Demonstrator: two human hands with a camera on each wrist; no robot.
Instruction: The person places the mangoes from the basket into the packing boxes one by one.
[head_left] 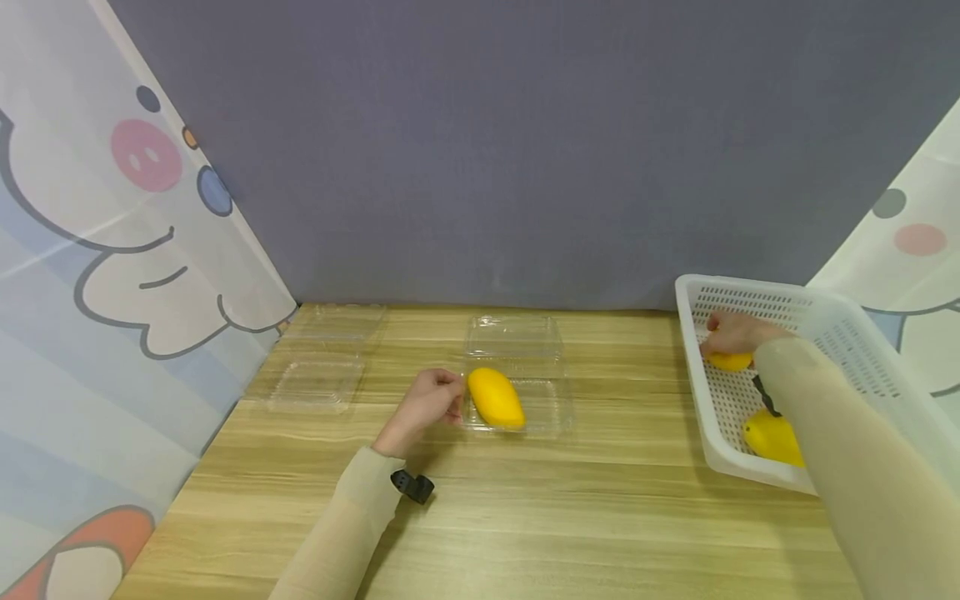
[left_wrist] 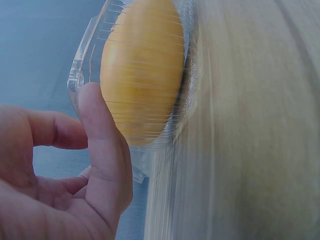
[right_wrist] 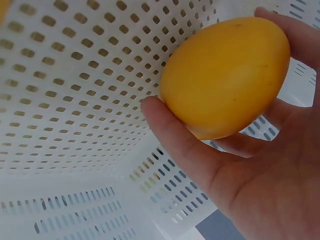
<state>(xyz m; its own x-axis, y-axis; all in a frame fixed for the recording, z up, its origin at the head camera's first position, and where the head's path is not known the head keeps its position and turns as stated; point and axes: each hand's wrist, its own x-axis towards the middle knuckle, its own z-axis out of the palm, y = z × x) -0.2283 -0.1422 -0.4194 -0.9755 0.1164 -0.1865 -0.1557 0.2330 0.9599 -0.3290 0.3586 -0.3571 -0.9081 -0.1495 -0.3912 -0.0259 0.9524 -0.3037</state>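
A transparent plastic clamshell box stands with its lid open at the middle of the table. In its left side lies a yellow mango, seen through the ribbed wall in the left wrist view. My left hand pinches the left edge of this box between thumb and fingers. Inside a white perforated basket on the right, my right hand grips another mango, its thumb and fingers curled around the sides. Nearer to me in the basket is a further mango, partly hidden by my right forearm.
A second transparent clamshell box lies open on the left of the wooden table. A grey panel rises behind the table's back edge. Cartoon-printed sheets flank both sides.
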